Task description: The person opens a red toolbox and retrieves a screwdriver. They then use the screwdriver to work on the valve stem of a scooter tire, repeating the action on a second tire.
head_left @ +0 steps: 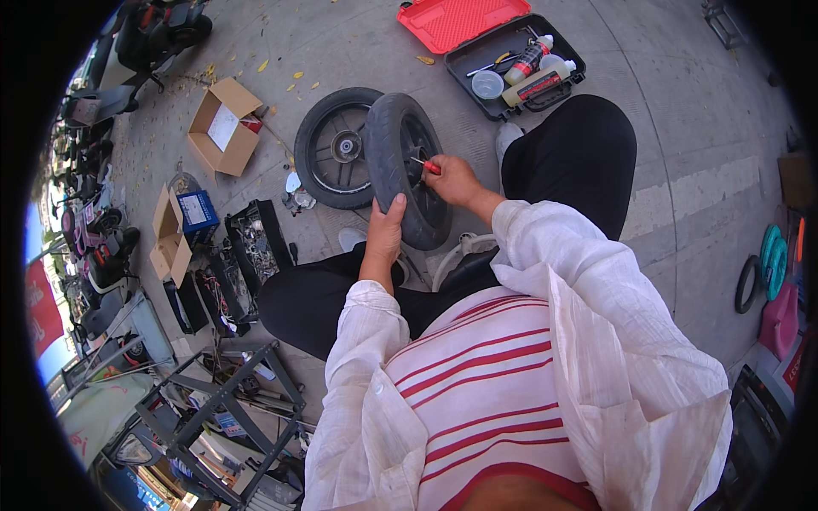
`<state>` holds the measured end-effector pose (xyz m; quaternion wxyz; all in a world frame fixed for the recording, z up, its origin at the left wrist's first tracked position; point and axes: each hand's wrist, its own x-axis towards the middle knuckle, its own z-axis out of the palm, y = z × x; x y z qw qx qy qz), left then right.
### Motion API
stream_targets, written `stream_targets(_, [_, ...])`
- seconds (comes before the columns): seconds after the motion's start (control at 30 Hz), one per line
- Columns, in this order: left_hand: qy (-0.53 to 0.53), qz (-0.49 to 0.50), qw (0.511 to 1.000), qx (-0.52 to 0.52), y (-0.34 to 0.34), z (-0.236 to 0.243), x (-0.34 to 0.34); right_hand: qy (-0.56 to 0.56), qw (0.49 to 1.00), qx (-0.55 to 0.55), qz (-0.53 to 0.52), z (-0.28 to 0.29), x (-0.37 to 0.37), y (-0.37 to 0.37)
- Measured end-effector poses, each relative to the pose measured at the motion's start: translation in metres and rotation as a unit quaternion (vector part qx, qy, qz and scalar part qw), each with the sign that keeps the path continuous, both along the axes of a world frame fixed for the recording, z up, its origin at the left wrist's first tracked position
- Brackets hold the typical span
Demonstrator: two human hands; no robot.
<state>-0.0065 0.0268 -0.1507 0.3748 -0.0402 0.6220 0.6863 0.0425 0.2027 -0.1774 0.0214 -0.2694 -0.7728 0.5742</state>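
A scooter wheel (pixel 394 162) with a black tyre stands upright between my knees. My left hand (pixel 387 228) grips its tyre on the near left side, thumb on the tread. In my right hand (pixel 453 180) is a red-handled screwdriver (pixel 432 167), its metal shaft pointing left toward the wheel's hub. Whether its tip touches the hub I cannot tell. A second spoked wheel (pixel 317 162) lies flat on the ground just left of the upright one, partly covered by it.
An open black toolbox (pixel 486 100) with a red lid (pixel 460 21) holds bottles at the far right. Cardboard boxes (pixel 239 155) and a black tray of small parts (pixel 258 243) lie to the left. A metal frame (pixel 200 417) stands near left; parked scooters (pixel 162 38) line the far left.
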Motion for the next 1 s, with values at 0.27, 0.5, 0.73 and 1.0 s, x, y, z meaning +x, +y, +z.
stream_targets(0.27, [-0.011, -0.007, 1.0, 0.002, 0.0, 0.003, 0.0, 0.004, 1.0, 0.016, 0.01, 0.001, 0.001, 0.0])
stream_targets(0.5, [-0.016, -0.016, 1.0, -0.001, 0.001, 0.003, 0.0, -0.021, 0.999, 0.016, 0.044, -0.007, 0.0, -0.001])
stream_targets(0.73, [-0.012, -0.02, 1.0, -0.003, -0.002, 0.0, 0.0, -0.003, 0.998, 0.004, 0.057, -0.005, 0.002, 0.001])
stream_targets(1.0, [-0.015, -0.02, 1.0, -0.001, -0.001, 0.001, -0.002, -0.044, 0.998, 0.037, -0.035, -0.004, -0.002, 0.017])
